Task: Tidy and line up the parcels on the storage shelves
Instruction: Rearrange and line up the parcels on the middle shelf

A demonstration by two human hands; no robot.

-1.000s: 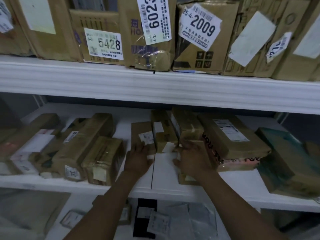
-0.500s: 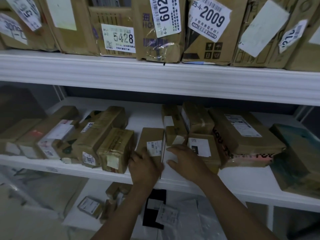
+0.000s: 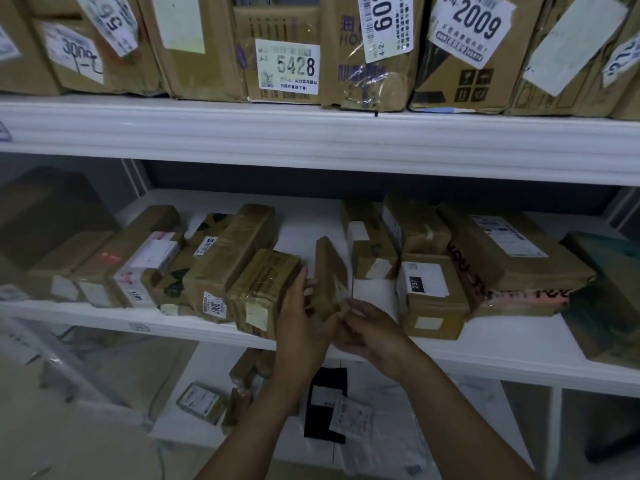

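Observation:
A thin flat cardboard parcel (image 3: 327, 271) stands on its edge near the front of the middle shelf (image 3: 502, 355). My left hand (image 3: 301, 317) grips its left face and my right hand (image 3: 370, 327) holds its lower right edge. Directly to its left a taped brown box (image 3: 263, 289) sits at the end of a row of parcels. To its right lie a box labelled 231 (image 3: 429, 292) and a larger flat parcel (image 3: 509, 258).
The upper shelf (image 3: 311, 133) carries tall boxes with number labels such as 5428 (image 3: 287, 67) and 2009 (image 3: 474, 29). A teal parcel (image 3: 609, 296) lies at the far right. Small packets and a black bag (image 3: 325, 407) lie on the lower shelf.
The flat parcel, lying flat under my hands before, now stands tilted up on its edge. Both hands have closed around it. The view has shifted left.

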